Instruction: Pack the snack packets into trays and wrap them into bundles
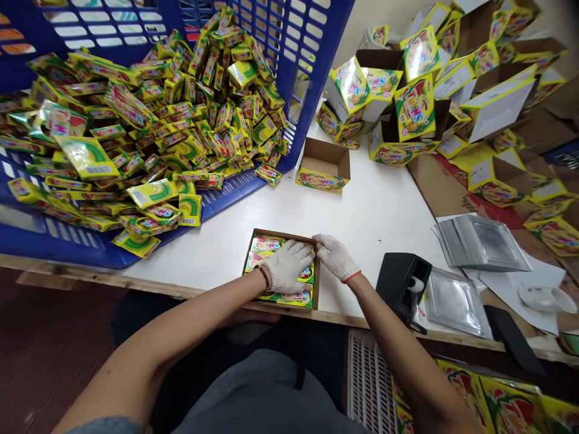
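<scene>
An open cardboard display box lies at the table's front edge, filled with small yellow-green candy packs. My left hand, in a white knitted glove with a beaded bracelet at the wrist, rests flat on top of these packs, fingers stretched out. At the box's far right corner is my right hand, gloved too, its fingers closed over the cardboard wall. Behind them stands another open box with its printed front toward me; no packs show in it.
A tilted blue plastic basket spills many packs at the left. Empty display boxes are piled at the back right. A black tape dispenser and clear plastic sheets lie to the right.
</scene>
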The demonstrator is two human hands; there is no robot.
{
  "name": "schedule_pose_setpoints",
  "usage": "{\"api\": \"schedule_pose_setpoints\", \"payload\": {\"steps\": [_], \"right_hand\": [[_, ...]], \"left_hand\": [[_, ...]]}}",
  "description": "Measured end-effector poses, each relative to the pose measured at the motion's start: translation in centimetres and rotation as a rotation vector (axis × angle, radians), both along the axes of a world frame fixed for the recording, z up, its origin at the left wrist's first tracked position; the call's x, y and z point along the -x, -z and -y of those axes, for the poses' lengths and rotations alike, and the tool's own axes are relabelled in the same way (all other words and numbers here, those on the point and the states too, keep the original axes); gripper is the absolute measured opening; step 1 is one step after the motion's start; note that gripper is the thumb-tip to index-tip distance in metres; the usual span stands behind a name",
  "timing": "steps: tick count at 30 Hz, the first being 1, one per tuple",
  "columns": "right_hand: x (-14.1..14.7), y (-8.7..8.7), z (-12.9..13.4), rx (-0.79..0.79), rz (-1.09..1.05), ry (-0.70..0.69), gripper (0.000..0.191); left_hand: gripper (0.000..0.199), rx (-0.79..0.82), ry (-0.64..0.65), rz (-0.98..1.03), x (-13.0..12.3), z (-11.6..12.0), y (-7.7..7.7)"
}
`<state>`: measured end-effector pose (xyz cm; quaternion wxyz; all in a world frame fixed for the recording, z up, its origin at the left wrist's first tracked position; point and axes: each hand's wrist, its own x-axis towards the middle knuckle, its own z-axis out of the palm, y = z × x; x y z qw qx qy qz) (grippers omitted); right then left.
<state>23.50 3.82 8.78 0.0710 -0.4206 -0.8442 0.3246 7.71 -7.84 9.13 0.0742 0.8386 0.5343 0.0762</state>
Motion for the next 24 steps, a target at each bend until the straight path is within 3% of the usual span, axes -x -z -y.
{"api": "schedule_pose_setpoints", "payload": {"steps": [3,5,8,11,14,18,21,24], "right_hand": [[-1.0,0.0,1.9,-0.103,-0.112,0.192,0.044],[-1.1,0.0,4.1,-0.203,-0.181,0.247,0.049],[0.6,0.1,7.7,-0.245,-0.123,0.127,0.056],[3.2,0.5,10.0,-0.193,0.172,-0.053,0.066],[4.7,0.7,10.2,-0.155,0.414,-0.158,0.072],[4.5,0.5,9.4,-0.235,0.501,-0.213,0.071],[4.2,0.7,9.6,-0.343,0.496,-0.233,0.071],[4.3,1.6,10.4,-0.289,0.512,-0.393,0.072]], "left_hand": [[0.067,0.021,-0.073,-0.034,0.7,3.5,-0.7],[0.058,0.035,-0.073,-0.018,1.3,5.9,-1.5],[0.038,0.064,-0.051,0.049,2.1,8.6,-2.3],[0.025,-0.011,-0.136,0.113,2.5,9.7,-1.8],[0.020,-0.166,-0.205,0.238,2.1,10.2,-0.4],[0.023,-0.272,-0.218,0.490,1.6,10.5,0.3],[0.026,-0.346,-0.350,0.501,4.4,9.9,-0.3],[0.029,-0.499,-0.658,0.345,10.4,8.9,-1.3]]}}
